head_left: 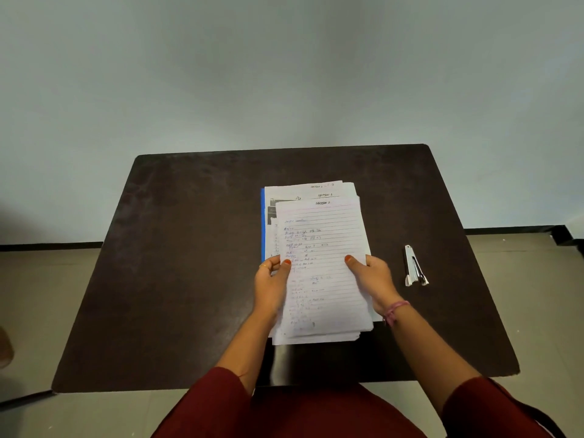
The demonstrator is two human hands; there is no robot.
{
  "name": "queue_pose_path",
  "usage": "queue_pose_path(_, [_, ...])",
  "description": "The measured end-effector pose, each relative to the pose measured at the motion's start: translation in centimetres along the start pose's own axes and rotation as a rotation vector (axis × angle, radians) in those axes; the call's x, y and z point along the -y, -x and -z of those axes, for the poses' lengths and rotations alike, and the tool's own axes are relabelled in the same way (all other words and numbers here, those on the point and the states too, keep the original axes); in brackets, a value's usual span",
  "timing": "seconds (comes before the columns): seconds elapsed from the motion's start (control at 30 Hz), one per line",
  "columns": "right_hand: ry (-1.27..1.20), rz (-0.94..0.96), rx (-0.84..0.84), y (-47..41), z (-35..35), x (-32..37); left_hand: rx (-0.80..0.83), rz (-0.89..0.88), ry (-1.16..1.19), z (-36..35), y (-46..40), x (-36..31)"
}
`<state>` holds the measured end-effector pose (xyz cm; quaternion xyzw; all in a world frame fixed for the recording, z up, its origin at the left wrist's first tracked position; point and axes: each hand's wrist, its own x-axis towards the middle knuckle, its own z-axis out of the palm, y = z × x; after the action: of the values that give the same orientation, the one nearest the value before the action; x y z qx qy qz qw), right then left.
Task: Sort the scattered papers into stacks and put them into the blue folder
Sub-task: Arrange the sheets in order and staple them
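Both hands gripping one stack of lined, handwritten papers [320, 267]: left hand [271, 284] pinching its left edge, right hand [373, 279] pinching its right edge, thumbs on top. Beneath, more sheets on blue folder [262, 222], edge showing at left. Dark table [177, 263] underneath. Stapler [414, 266] lying right of right hand, apart.

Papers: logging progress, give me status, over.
Left hand and right hand grip paper stack by its sides. Stack over blue folder. Stapler lies right, clear.
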<state>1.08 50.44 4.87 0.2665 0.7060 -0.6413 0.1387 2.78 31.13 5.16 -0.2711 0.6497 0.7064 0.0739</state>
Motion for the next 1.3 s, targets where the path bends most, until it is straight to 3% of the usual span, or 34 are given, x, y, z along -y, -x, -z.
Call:
queue_pose_path(0.13, [0.068,-0.018,-0.080,-2.6,0.6,-0.8,-0.014,0.003,-0.028,0.3,-1.0,-0.2])
queue_pose_path(0.27, [0.141,-0.052,-0.130,-5.1,0.7,-1.5,-0.205,-0.042,-0.207,1.5,-3.5,0.5])
queue_pose_path(0.4, [0.194,-0.063,-0.182,-7.8,0.7,-3.8,-0.238,0.157,-0.454,2.5,-5.0,0.8])
queue_pose_path(0.57, [0.254,-0.057,-0.215,-8.4,0.6,-4.2,-0.127,0.228,-0.398,2.3,-5.5,0.7])
queue_pose_path(0.87, [0.004,-0.094,-0.278,-5.5,-0.8,-0.6,-0.081,0.294,-0.246,2.8,-6.6,0.3])
queue_pose_path(1.3, [-0.133,-0.063,-0.256,-5.0,-6.9,0.6,-0.247,0.296,-0.225,7.5,-8.9,0.2])
